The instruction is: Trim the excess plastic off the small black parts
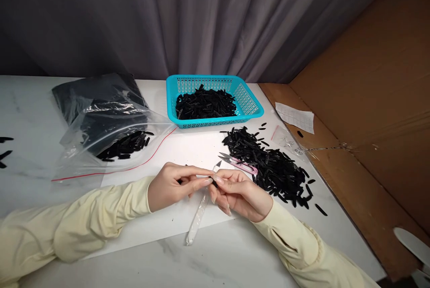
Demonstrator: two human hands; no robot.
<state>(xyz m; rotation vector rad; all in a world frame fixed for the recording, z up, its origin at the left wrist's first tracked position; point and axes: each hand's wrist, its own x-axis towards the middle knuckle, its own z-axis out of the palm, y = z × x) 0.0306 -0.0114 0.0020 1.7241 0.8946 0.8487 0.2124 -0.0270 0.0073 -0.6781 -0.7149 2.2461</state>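
Between the fingertips of both hands is a small black strip, mostly covered by the fingers. My left hand pinches it from one side, and my right hand pinches it from the other. Something black also shows under the left fingers, too hidden to name. Below the hands a white-handled craft knife lies on a white sheet, its blade pointing away. Just beyond my right hand, pink thread snips rest against a pile of black strips.
A blue plastic basket holding many black strips stands at the back. To the left lies a clear zip bag of black strips. A paper slip and a small clear bag lie right, by a cardboard wall.
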